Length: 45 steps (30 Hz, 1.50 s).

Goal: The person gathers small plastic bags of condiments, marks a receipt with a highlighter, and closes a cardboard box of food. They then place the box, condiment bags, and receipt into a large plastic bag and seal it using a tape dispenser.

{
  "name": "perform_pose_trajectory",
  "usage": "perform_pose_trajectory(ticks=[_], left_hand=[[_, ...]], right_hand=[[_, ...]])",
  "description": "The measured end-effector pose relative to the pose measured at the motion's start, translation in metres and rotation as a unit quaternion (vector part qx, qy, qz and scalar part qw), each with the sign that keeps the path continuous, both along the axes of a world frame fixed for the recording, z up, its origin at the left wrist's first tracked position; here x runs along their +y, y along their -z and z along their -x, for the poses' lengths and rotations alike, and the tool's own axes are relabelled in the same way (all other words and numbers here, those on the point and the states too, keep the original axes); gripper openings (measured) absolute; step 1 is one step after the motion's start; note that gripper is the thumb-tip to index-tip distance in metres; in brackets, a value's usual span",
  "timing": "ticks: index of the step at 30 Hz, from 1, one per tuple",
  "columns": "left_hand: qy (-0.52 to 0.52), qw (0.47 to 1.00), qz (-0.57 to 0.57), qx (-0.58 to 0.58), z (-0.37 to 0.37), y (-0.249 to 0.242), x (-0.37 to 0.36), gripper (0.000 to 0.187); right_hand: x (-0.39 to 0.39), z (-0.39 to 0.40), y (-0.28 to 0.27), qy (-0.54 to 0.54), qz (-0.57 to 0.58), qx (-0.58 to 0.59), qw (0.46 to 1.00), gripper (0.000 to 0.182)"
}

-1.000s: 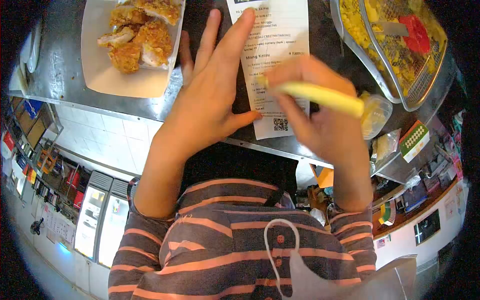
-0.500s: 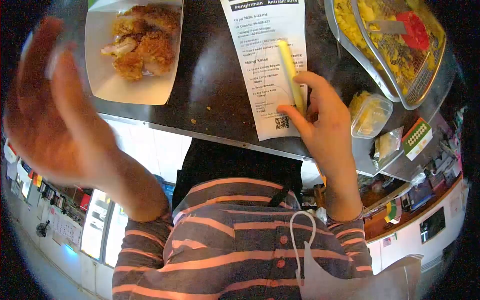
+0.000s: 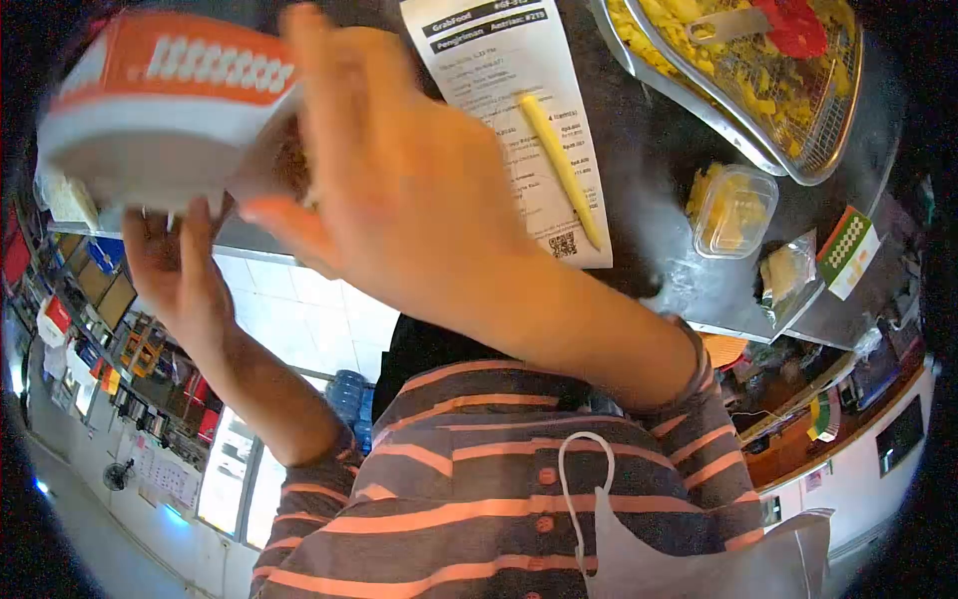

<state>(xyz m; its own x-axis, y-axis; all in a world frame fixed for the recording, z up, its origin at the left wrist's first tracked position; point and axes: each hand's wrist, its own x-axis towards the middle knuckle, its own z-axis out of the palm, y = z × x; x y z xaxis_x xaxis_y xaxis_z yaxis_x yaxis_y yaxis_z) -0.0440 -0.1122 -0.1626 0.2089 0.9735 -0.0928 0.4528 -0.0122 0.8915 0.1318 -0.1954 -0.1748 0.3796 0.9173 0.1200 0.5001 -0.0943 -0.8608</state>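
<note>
A paper food box [image 3: 215, 75], orange with a white pattern above and white below, is tilted up at the left and blurred by motion. Beneath its lower edge, my left hand [image 3: 185, 275] has its fingers bent against it. My right hand [image 3: 414, 185] reaches across to the box's right end, fingers on the outer side and thumb below. Those fingers partly hide brown food inside. On the printed receipt [image 3: 489, 75] lies a yellow pen-like stick [image 3: 561, 172], apart from both hands.
A metal tray with a wire rack [image 3: 773, 165] holds yellow crumbs, a red item and a metal-ended tool at the upper right. Below it are a clear lidded tub [image 3: 733, 215], a small plastic packet [image 3: 788, 275] and a green-and-white card [image 3: 848, 250]. The counter edge [image 3: 689, 324] runs in front.
My right hand has let go of the yellow stick and crossed left to the box. The box, earlier open on the counter with fried chicken, is now lifted and tilted. My left hand moved under it.
</note>
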Motion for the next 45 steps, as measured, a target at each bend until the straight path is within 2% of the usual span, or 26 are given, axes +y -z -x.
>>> perform_pose_trajectory(ticks=[1,4,5,8,11,12,15,17,19,20,22,25,26,27,29,30,33,34,37,40,44,45], left_hand=[[0.012,0.999,-0.013,-0.041,0.010,0.004,-0.009,0.047],[-0.021,0.996,-0.084,-0.012,0.038,0.018,-0.029,0.045],[-0.012,0.997,-0.075,-0.009,0.041,0.019,-0.031,0.046],[-0.015,0.999,-0.039,-0.033,0.045,0.019,-0.040,0.049],[-0.023,0.999,-0.010,0.020,0.050,0.010,-0.045,0.050],[-0.014,0.999,-0.052,-0.003,0.043,0.011,-0.049,0.048],[-0.005,0.997,-0.035,0.068,0.056,0.010,-0.049,0.047],[0.032,0.997,-0.076,0.002,0.072,0.019,-0.046,0.054],[0.086,0.990,-0.110,0.014,0.075,0.023,-0.050,0.055],[0.121,0.983,-0.122,0.061,0.058,0.020,-0.056,0.054],[0.172,0.975,-0.115,0.075,0.066,0.036,-0.057,0.039],[0.188,0.975,-0.115,-0.019,0.062,0.061,-0.062,0.024],[0.196,0.970,-0.140,0.011,0.061,0.065,-0.062,0.028],[0.186,0.975,-0.122,-0.022,0.058,0.066,-0.062,0.030],[0.163,0.979,-0.086,-0.089,0.043,0.063,-0.064,0.033],[0.149,0.986,-0.053,-0.057,0.038,0.056,-0.067,0.048],[0.222,0.975,0.000,0.006,0.031,0.032,-0.062,0.065],[0.251,0.968,0.008,-0.014,0.034,0.031,-0.060,0.073],[0.278,0.961,0.005,0.003,0.042,0.031,-0.055,0.069],[0.218,0.975,-0.035,-0.031,0.046,0.045,-0.054,0.061],[0.143,0.982,-0.121,0.011,0.040,0.055,-0.061,0.048],[0.155,0.976,-0.148,0.037,0.042,0.057,-0.063,0.049]], right_hand=[[0.011,0.006,0.006,0.028,-0.033,-0.029,0.999,0.050],[0.024,-0.001,0.015,0.050,-0.152,-0.074,0.984,0.024],[0.026,-0.004,0.016,0.049,-0.185,-0.080,0.978,0.016],[0.023,0.002,0.023,0.004,-0.240,-0.041,0.970,0.016],[0.018,0.026,0.020,0.046,-0.222,-0.053,0.972,0.015],[0.020,0.027,0.022,0.064,-0.216,-0.083,0.971,0.015],[0.025,0.015,0.023,0.062,-0.217,-0.086,0.970,0.016],[0.025,0.011,0.023,0.041,-0.236,-0.075,0.968,0.016],[0.017,0.000,0.020,-0.022,-0.242,-0.064,0.968,0.016],[0.011,-0.007,0.023,-0.050,-0.242,-0.063,0.967,0.016],[0.000,-0.020,0.036,-0.093,-0.243,-0.064,0.964,0.017],[-0.026,-0.021,0.049,-0.120,-0.160,-0.030,0.979,0.025],[-0.035,-0.015,0.046,-0.103,-0.128,0.019,0.986,0.026],[-0.042,-0.010,0.041,-0.086,-0.095,0.068,0.989,0.027],[-0.049,-0.004,0.036,-0.088,-0.069,0.079,0.991,0.031],[-0.049,0.001,0.036,-0.071,-0.074,0.076,0.992,0.031],[-0.053,0.006,0.033,-0.048,-0.064,0.103,0.991,0.035],[-0.055,0.007,0.032,-0.043,-0.065,0.126,0.989,0.039],[-0.060,0.011,0.032,-0.049,-0.044,0.168,0.984,0.044],[-0.059,0.013,0.028,-0.075,-0.030,0.170,0.982,0.046],[-0.058,0.014,0.022,-0.108,0.000,0.165,0.980,0.048],[-0.058,0.014,0.023,-0.113,0.004,0.165,0.980,0.048]])
